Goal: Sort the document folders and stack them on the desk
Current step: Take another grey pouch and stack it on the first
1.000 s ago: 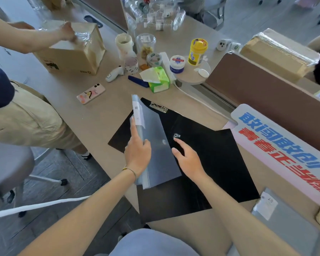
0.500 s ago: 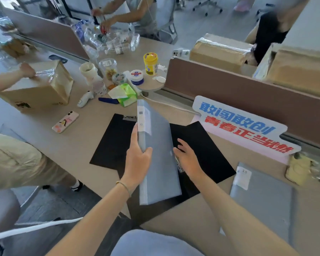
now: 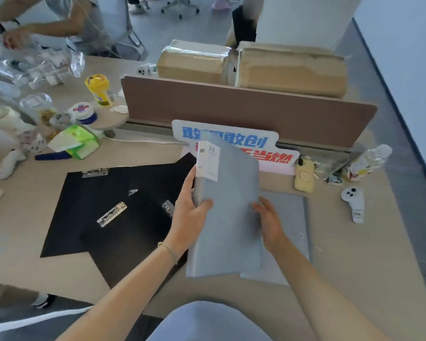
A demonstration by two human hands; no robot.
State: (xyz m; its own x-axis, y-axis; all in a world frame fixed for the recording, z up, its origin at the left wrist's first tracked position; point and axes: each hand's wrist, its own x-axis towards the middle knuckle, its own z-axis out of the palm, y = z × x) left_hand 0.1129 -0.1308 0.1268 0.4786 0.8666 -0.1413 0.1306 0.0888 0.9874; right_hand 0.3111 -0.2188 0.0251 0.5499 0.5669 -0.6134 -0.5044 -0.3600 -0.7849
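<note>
A grey folder (image 3: pixel 229 212) with a white label marked 20 is held tilted above the desk. My left hand (image 3: pixel 188 215) grips its left spine edge, thumb on the front. My right hand (image 3: pixel 268 221) holds its right edge. Under it on the desk lies a second grey folder (image 3: pixel 292 217), flat. To the left lie black clipboard folders (image 3: pixel 103 210) with metal clips, overlapping each other.
A blue and red sign (image 3: pixel 253 143) leans against the brown divider (image 3: pixel 231 107). A yellow phone (image 3: pixel 304 177), a white controller (image 3: pixel 353 200) and wrappers lie at the right. Tissues (image 3: pixel 75 142), jars and bottles crowd the left. Another person works at the far left.
Both hands carried the grey folder to the right, off the black folders and over the second grey folder. My right hand moved from the black folder to the grey folder's right edge.
</note>
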